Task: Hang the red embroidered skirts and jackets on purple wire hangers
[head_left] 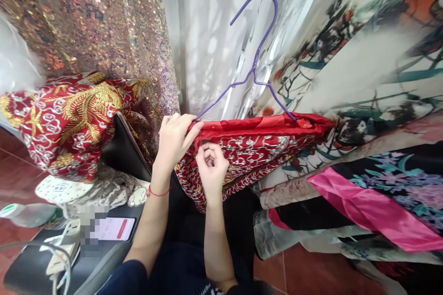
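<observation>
A red skirt (256, 147) with silver and gold embroidery hangs in front of me, its plain red band along the top. A purple wire hanger (255, 62) rises from it, with both lower ends reaching into the band. My left hand (176, 140) grips the band's left corner, beside the hanger's end, thumb in front. Just below and to the right, my right hand (212, 163) is closed, with thumb and fingertips pinched near a narrow red strip. What sits between those fingertips is too small to make out. A red knotted trim (304, 123) shows at the band's right end.
Sequined cloth (104, 14) hangs at the left, above a red and gold embroidered garment (72, 124). Lower left are a cap (62, 189), a plastic bottle (31, 215), a phone (116, 229) and a power strip (64, 249). Floral-printed garments (363, 55) hang at the right.
</observation>
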Demonstrator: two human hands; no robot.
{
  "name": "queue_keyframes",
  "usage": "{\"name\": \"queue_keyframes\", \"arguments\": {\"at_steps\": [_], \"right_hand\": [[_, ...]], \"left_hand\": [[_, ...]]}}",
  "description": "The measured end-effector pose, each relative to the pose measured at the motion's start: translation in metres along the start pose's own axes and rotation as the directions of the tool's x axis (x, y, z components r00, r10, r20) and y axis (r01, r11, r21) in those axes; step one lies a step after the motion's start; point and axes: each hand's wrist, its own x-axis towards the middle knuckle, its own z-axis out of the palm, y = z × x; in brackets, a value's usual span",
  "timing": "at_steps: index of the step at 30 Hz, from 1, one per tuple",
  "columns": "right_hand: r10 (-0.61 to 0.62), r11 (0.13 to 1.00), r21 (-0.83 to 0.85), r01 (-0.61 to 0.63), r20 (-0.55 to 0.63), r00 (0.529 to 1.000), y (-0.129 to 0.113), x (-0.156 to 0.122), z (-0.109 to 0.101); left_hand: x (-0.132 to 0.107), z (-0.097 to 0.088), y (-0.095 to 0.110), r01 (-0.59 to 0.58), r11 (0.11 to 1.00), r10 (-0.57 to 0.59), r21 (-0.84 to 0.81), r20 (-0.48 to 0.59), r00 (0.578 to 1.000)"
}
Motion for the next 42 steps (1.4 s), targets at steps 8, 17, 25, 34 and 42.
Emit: {"name": "queue_keyframes", "arguments": {"at_steps": [8, 17, 25, 34, 42], "right_hand": [[0.054, 0.933, -0.361, -0.010, 0.111, 0.992, 0.018, -0.003, -0.035], [0.365, 0.622, -0.611, -0.490, -0.328, 0.871, 0.075, -0.015, -0.078], [0.252, 0.879, -0.350, -0.324, -0.237, 0.938, 0.055, -0.018, -0.091], [0.190, 0.982, 0.005, -0.190, 0.076, 0.979, 0.004, 0.004, -0.025], [0.195, 0.979, 0.054, -0.196, 0.010, 0.981, -0.012, 0.023, -0.004]], "left_hand": [[0.000, 0.015, -0.004, 0.003, 1.000, -0.004, -0.029, -0.015, 1.000], [0.007, 0.025, -0.016, -0.032, 0.998, 0.030, -0.045, -0.048, 0.998], [-0.001, 0.013, -0.019, -0.119, 0.988, 0.120, -0.102, 0.005, 0.993], [-0.005, 0.006, -0.022, -0.192, 0.978, 0.196, -0.083, 0.047, 0.979], [-0.008, 0.001, -0.021, -0.162, 0.977, 0.174, -0.136, 0.079, 0.982]]}}
